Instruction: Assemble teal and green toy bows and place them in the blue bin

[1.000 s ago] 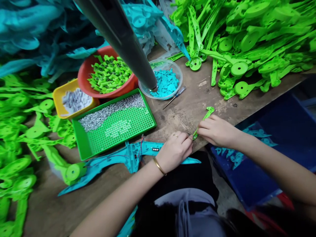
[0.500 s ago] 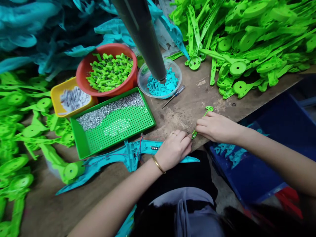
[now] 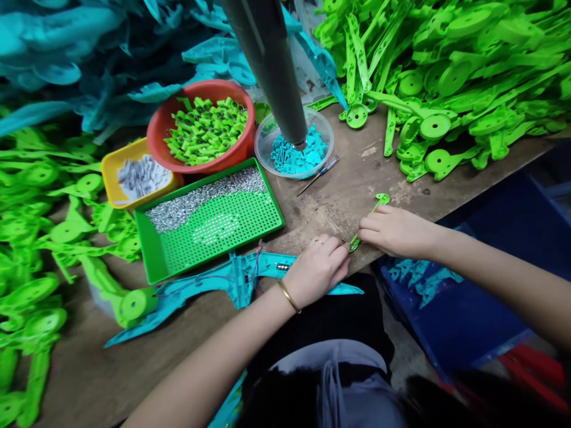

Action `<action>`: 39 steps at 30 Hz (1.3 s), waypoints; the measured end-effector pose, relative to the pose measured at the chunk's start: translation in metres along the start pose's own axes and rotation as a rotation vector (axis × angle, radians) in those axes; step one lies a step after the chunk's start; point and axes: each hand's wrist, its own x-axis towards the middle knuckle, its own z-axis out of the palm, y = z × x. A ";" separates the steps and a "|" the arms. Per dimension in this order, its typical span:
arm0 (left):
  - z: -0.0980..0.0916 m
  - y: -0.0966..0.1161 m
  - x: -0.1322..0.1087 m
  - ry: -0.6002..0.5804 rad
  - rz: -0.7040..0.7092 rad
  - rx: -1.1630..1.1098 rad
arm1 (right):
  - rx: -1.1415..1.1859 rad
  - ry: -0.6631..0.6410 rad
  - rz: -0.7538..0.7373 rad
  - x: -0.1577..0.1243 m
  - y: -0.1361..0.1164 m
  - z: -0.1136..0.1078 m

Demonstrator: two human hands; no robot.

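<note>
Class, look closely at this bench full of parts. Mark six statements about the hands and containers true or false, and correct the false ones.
1. The right hand holds a slim green piece. True.
2. The gold bangle is on the right wrist. False: it circles the left wrist.
3. A screwdriver lies on the table beside the clear bowl. True.
4. The red bowl holds blue pieces. False: it holds green pieces.
5. Small metal pieces lie in the green tray. True.
6. The yellow container stands right of the red bowl in the view. False: it stands to the left.
</note>
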 end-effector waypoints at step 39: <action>-0.007 0.003 0.015 -0.264 0.000 0.120 | 0.494 0.311 0.669 -0.010 -0.013 0.018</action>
